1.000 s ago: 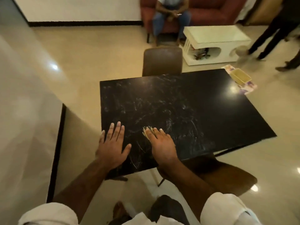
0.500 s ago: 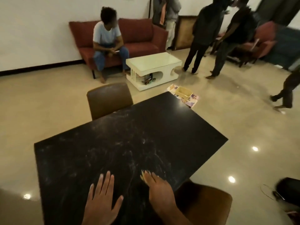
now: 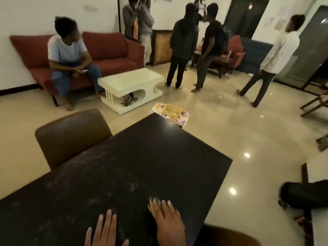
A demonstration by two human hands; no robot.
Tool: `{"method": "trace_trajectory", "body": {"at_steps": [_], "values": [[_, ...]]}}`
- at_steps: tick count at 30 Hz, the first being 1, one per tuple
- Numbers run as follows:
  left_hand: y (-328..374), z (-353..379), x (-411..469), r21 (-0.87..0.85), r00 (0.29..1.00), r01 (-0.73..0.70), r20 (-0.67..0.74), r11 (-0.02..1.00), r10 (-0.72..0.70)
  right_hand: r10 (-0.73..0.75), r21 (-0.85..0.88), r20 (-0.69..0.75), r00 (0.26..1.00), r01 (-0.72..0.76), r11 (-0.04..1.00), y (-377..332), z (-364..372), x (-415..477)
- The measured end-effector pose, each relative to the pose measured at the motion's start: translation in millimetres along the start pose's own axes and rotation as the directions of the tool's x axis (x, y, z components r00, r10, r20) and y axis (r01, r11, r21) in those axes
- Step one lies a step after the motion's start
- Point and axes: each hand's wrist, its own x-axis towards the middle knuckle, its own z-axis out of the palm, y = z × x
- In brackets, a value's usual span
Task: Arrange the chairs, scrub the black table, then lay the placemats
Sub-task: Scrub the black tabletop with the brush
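Right hand (image 3: 168, 221) presses scrubber (image 3: 152, 205) onto black table (image 3: 142, 166); left hand (image 3: 106, 231) lies open, flat.

Bare hands, unringed fingers (image 3: 108, 221), pale nails.

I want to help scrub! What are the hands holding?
Right hand presses a scrubber flat from above; only its tip shows. Left hand holds nothing.

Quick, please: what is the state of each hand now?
Left hand: open, flat on the black table, holding nothing.
Right hand: pressed down over a scrub brush on the table.
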Motion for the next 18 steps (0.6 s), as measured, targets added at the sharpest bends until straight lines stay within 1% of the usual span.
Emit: {"method": "trace_trajectory", "body": {"at_steps": [1,2,3,4,6,7,8,9,10,12,14,18], "values": [[5,1,13,-0.049,0.999,0.043,0.03,0.998,-0.042,0.015,0.016,0.013,1.0,-0.016,1.0,7,13,0],[12,0,12,-0.083,0.994,0.073,0.085,0.994,-0.066,0.029,0.033,0.058,0.998,-0.03,0.999,8,20,-2],[15,4,6,-0.085,0.992,0.088,0.102,0.992,-0.079,0.045,0.038,0.111,0.993,-0.049,0.998,8,28,-7],[20,10,2,-0.073,0.99,0.089,0.112,0.993,-0.081,0.033,-0.02,0.138,0.99,-0.031,0.999,8,36,-15],[18,8,-2,-0.079,0.986,0.086,0.146,0.993,-0.074,-0.049,-0.194,0.109,0.993,0.07,0.979,15,49,-31],[18,3,0,-0.078,0.988,0.09,0.136,0.993,-0.079,-0.113,-0.274,0.126,0.986,0.144,0.951,16,48,-36],[18,3,-2,-0.065,0.99,0.083,0.117,0.994,-0.075,-0.176,-0.331,0.128,0.976,0.209,0.92,17,50,-42],[19,-1,-1,-0.059,0.989,0.08,0.127,0.995,-0.072,-0.212,-0.35,0.121,0.97,0.241,0.905,18,50,-44],[19,-6,-3,-0.046,0.986,0.079,0.153,0.996,-0.071,-0.226,-0.358,0.103,0.969,0.248,0.9,17,49,-47],[21,-9,-3,-0.026,0.989,0.064,0.133,0.998,-0.06,-0.221,-0.39,0.055,0.974,0.224,0.893,16,45,-42],[21,-10,-6,-0.03,0.981,0.083,0.177,0.996,-0.076,-0.185,-0.404,0.071,0.98,0.198,0.893,17,48,-39],[21,-5,-5,-0.017,0.985,0.081,0.153,0.997,-0.078,-0.183,-0.418,0.132,0.974,0.222,0.881,18,49,-41]]}}
